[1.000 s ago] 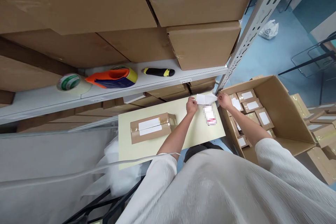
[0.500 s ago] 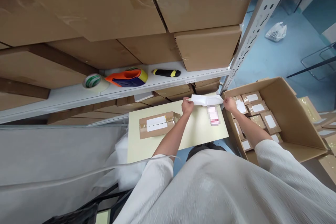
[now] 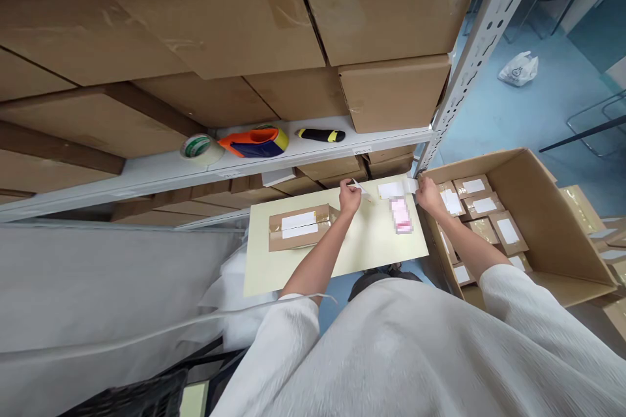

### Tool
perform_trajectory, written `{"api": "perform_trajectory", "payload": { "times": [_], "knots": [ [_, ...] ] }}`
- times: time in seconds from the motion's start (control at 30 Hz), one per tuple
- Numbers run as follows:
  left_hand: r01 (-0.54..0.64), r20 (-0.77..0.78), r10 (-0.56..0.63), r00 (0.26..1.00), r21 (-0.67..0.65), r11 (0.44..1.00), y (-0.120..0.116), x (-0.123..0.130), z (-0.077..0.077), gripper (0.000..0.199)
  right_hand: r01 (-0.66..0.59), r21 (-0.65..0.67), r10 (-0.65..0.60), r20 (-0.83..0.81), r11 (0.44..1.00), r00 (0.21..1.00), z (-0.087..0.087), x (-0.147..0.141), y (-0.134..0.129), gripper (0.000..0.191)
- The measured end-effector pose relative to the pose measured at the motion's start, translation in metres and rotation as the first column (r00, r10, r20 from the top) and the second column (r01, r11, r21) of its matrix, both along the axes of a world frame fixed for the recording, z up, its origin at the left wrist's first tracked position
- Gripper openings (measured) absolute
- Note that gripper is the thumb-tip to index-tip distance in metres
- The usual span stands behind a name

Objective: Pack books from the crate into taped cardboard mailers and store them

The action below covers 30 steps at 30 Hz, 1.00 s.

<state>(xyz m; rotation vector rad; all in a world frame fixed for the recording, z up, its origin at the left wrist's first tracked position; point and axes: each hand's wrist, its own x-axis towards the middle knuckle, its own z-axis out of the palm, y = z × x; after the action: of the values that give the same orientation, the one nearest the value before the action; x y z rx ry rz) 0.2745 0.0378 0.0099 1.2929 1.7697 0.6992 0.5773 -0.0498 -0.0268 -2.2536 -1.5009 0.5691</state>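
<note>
My left hand (image 3: 350, 198) is closed on a small piece of white paper (image 3: 360, 189) above the pale yellow tabletop (image 3: 362, 244). At the table's right end, my right hand (image 3: 429, 196) pinches another white paper piece (image 3: 409, 186). Between the hands, a white label (image 3: 390, 191) lies near the table's back edge. Just below it is a pink and white item (image 3: 402, 215), blurred out. A taped brown box (image 3: 299, 228) with two white labels on top rests at the table's left, beside my left forearm.
Right of the table stands a large open carton (image 3: 552, 228) holding several small labelled boxes. The shelf (image 3: 317, 153) behind carries a tape roll (image 3: 201, 148), an orange and blue tape dispenser (image 3: 254, 142), a black and yellow cutter (image 3: 321, 135) and large cartons. A white cable (image 3: 171, 326) crosses at left.
The white paper stretched between my hands is now in separate pieces, one in each hand, with a label between them over the table. The view has shifted slightly.
</note>
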Motion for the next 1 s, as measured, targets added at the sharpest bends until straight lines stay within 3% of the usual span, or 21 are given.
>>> {"api": "perform_trajectory", "payload": {
  "times": [0.13, 0.23, 0.33, 0.5, 0.63, 0.77, 0.9, 1.0],
  "knots": [
    [0.007, 0.094, -0.008, 0.996, 0.014, 1.0, -0.015, -0.003, 0.009, 0.068, -0.245, 0.06, 0.251, -0.112, 0.968, 0.962, 0.008, -0.043, 0.003, 0.036],
    [-0.031, 0.19, 0.029, 0.981, 0.006, 1.0, -0.027, -0.012, 0.018, 0.07, -0.361, 0.113, 0.376, -0.169, 0.926, 0.911, 0.011, -0.083, 0.005, 0.046],
    [-0.083, 0.291, 0.081, 0.953, -0.005, 0.997, -0.036, -0.029, 0.028, 0.068, -0.333, 0.176, 0.366, -0.207, 0.926, 0.907, 0.019, -0.118, 0.008, 0.051],
    [-0.07, 0.293, 0.076, 0.953, -0.033, 0.997, -0.043, -0.068, 0.039, 0.061, -0.315, 0.286, 0.392, -0.274, 0.905, 0.878, 0.048, -0.151, 0.026, 0.015],
    [-0.095, 0.351, 0.079, 0.933, 0.028, 0.995, -0.041, -0.097, 0.048, 0.055, -0.306, 0.29, 0.4, -0.36, 0.907, 0.843, 0.082, -0.162, 0.043, 0.02],
    [-0.143, 0.506, 0.046, 0.861, 0.155, 0.978, -0.042, -0.124, 0.057, 0.051, -0.304, 0.273, 0.401, -0.452, 0.913, 0.797, 0.109, -0.181, 0.045, 0.025],
    [-0.131, 0.609, 0.002, 0.793, 0.167, 0.977, -0.046, -0.156, 0.061, 0.04, -0.285, 0.269, 0.387, -0.508, 0.92, 0.77, 0.12, -0.215, 0.032, 0.029],
    [-0.119, 0.613, 0.024, 0.79, 0.114, 0.986, -0.049, -0.186, 0.057, 0.027, -0.242, 0.221, 0.326, -0.55, 0.945, 0.769, 0.119, -0.244, 0.02, 0.034]
  ]
}}
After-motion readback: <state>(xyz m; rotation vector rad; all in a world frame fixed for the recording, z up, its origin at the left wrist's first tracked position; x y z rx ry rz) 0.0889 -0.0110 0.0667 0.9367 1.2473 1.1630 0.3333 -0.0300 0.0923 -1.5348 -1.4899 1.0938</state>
